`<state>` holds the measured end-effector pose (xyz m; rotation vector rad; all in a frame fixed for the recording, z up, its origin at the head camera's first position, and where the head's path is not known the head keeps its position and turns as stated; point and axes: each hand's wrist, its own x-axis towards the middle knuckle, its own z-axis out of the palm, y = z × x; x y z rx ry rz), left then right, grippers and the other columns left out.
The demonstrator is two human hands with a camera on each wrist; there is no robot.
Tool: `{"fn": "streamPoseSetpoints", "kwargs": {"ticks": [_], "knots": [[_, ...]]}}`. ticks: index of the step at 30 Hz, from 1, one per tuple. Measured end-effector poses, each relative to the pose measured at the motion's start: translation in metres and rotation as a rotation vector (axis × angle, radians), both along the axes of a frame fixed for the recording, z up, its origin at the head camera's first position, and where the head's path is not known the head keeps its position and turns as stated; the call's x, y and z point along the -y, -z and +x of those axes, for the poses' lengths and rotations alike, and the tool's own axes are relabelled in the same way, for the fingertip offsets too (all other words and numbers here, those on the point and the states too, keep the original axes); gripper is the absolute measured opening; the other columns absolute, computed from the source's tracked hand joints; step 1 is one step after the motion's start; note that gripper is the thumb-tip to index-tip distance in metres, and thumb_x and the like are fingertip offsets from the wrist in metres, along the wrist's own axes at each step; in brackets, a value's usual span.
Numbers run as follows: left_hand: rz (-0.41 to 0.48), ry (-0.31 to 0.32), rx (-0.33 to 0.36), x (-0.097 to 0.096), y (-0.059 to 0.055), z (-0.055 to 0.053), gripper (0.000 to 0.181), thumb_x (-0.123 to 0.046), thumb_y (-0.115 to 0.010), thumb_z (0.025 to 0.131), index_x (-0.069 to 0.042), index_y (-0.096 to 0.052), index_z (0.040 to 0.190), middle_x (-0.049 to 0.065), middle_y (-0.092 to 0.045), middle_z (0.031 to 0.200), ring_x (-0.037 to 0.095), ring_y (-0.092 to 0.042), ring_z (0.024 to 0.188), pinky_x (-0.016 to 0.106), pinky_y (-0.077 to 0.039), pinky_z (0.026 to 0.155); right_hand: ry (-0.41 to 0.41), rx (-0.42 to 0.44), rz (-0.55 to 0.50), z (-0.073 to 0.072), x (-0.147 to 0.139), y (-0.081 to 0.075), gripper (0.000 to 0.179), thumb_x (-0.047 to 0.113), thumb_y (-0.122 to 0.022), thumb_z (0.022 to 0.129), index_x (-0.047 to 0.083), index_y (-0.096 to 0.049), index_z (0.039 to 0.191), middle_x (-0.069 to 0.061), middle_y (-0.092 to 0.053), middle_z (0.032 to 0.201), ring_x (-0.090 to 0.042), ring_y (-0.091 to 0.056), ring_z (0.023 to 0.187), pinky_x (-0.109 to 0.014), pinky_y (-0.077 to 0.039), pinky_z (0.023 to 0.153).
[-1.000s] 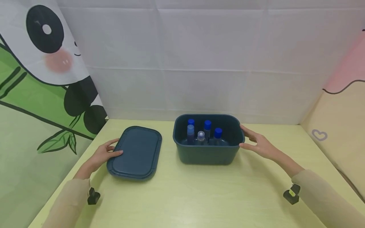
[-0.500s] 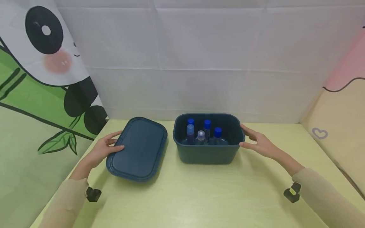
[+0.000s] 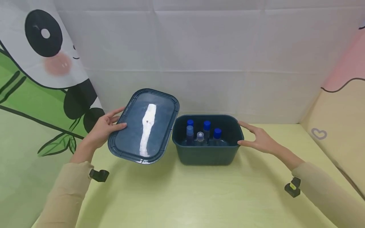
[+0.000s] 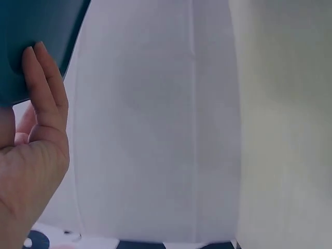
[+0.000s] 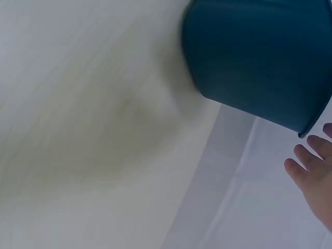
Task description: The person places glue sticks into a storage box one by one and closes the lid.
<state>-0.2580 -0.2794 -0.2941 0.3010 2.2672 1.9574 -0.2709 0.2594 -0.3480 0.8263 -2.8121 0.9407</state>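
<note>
A dark blue lid (image 3: 134,129) is raised off the table and tilted, its top catching a bright streak of light. My left hand (image 3: 104,128) pinches its left edge, thumb on top; the left wrist view shows fingers (image 4: 46,85) against the underside. To the right stands a dark blue-green plastic bin (image 3: 206,155) without a cover. Inside it several small bottles stand upright, most with blue caps (image 3: 207,124) and one with a clear cap (image 3: 200,135). My right hand (image 3: 260,139) is at the bin's right end, fingers and thumb spread, fingertips at the rim.
Both things are over a pale yellow table (image 3: 199,196). A white cloth wall (image 3: 199,57) rises behind it, and a printed panda cloth (image 3: 45,72) hangs at the left. A cream and pink panel (image 3: 339,126) borders the right side.
My left hand has lifted the lid off the table, moving it up and toward the bin while tilting it. The right hand and the bin stay about where they were.
</note>
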Motion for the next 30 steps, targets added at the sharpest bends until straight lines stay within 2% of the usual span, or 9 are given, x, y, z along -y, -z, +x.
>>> {"fn": "streamPoseSetpoints", "kwargs": {"ticks": [2, 9, 13, 15, 17, 21, 25, 30], "knots": [[0.006, 0.038, 0.017, -0.012, -0.003, -0.003, 0.066, -0.007, -0.061, 0.086, -0.022, -0.03, 0.143, 0.0, -0.053, 0.116, 0.017, -0.066, 0.085, 0.033, -0.054, 0.069, 0.002, -0.02, -0.006, -0.003, 0.004, -0.007, 0.074, 0.033, -0.066, 0.082, 0.008, -0.031, 0.142, -0.018, -0.033, 0.142, -0.041, -0.03, 0.128, -0.059, -0.027, 0.098], [-0.11, 0.189, -0.001, -0.07, -0.005, -0.014, 0.07, -0.011, -0.067, 0.083, -0.02, -0.032, 0.142, 0.017, -0.046, 0.124, 0.023, -0.064, 0.086, 0.041, -0.054, 0.069, -0.024, -0.004, -0.091, -0.012, 0.026, -0.036, 0.062, 0.029, -0.06, 0.088, 0.009, -0.033, 0.141, -0.017, -0.036, 0.141, -0.044, -0.036, 0.124, -0.057, -0.028, 0.1], [-0.053, 0.3, 0.007, -0.1, -0.008, -0.017, 0.069, -0.007, -0.067, 0.081, -0.019, -0.034, 0.141, 0.017, -0.05, 0.121, 0.026, -0.064, 0.088, 0.046, -0.053, 0.069, -0.039, 0.01, -0.114, -0.013, 0.04, -0.05, 0.064, 0.03, -0.061, 0.087, 0.015, -0.032, 0.142, -0.012, -0.033, 0.143, -0.045, -0.034, 0.124, -0.058, -0.029, 0.098], [-0.027, 0.357, 0.013, -0.113, -0.01, -0.017, 0.069, -0.005, -0.068, 0.081, -0.019, -0.035, 0.14, 0.017, -0.052, 0.117, 0.028, -0.064, 0.088, 0.047, -0.053, 0.069, -0.054, 0.005, -0.138, -0.012, 0.047, -0.055, 0.066, 0.029, -0.063, 0.086, 0.016, -0.031, 0.142, -0.011, -0.033, 0.144, -0.041, -0.035, 0.125, -0.056, -0.03, 0.099], [-0.038, 0.409, -0.006, -0.124, -0.012, -0.015, 0.069, -0.006, -0.069, 0.08, -0.019, -0.037, 0.139, 0.017, -0.054, 0.112, 0.027, -0.064, 0.087, 0.045, -0.053, 0.07, -0.076, -0.002, -0.173, -0.012, 0.052, -0.058, 0.067, 0.025, -0.064, 0.085, 0.017, -0.031, 0.143, -0.011, -0.035, 0.143, -0.037, -0.039, 0.124, -0.052, -0.032, 0.1], [-0.099, 0.482, -0.055, -0.139, -0.015, -0.01, 0.069, -0.01, -0.072, 0.078, -0.018, -0.04, 0.138, 0.015, -0.056, 0.11, 0.027, -0.063, 0.087, 0.041, -0.053, 0.073, -0.135, 0.038, -0.25, -0.008, 0.061, -0.06, 0.073, 0.017, -0.067, 0.083, 0.018, -0.027, 0.144, -0.014, -0.038, 0.14, -0.031, -0.046, 0.118, -0.046, -0.04, 0.094], [-0.164, 0.527, -0.064, -0.147, -0.017, -0.006, 0.068, -0.011, -0.072, 0.078, -0.018, -0.04, 0.138, 0.015, -0.054, 0.111, 0.029, -0.063, 0.086, 0.04, -0.052, 0.075, -0.199, 0.071, -0.293, -0.002, 0.068, -0.058, 0.075, 0.01, -0.067, 0.083, 0.015, -0.024, 0.144, -0.017, -0.033, 0.142, -0.034, -0.041, 0.123, -0.046, -0.043, 0.092], [-0.231, 0.549, -0.076, -0.147, -0.02, 0.0, 0.065, -0.012, -0.067, 0.083, -0.023, -0.037, 0.139, 0.014, -0.051, 0.113, 0.029, -0.061, 0.088, 0.038, -0.052, 0.077, -0.212, 0.009, -0.334, 0.006, 0.073, -0.056, 0.071, 0.004, -0.065, 0.083, 0.011, -0.029, 0.143, -0.015, -0.032, 0.143, -0.033, -0.044, 0.121, -0.043, -0.043, 0.093]]}}
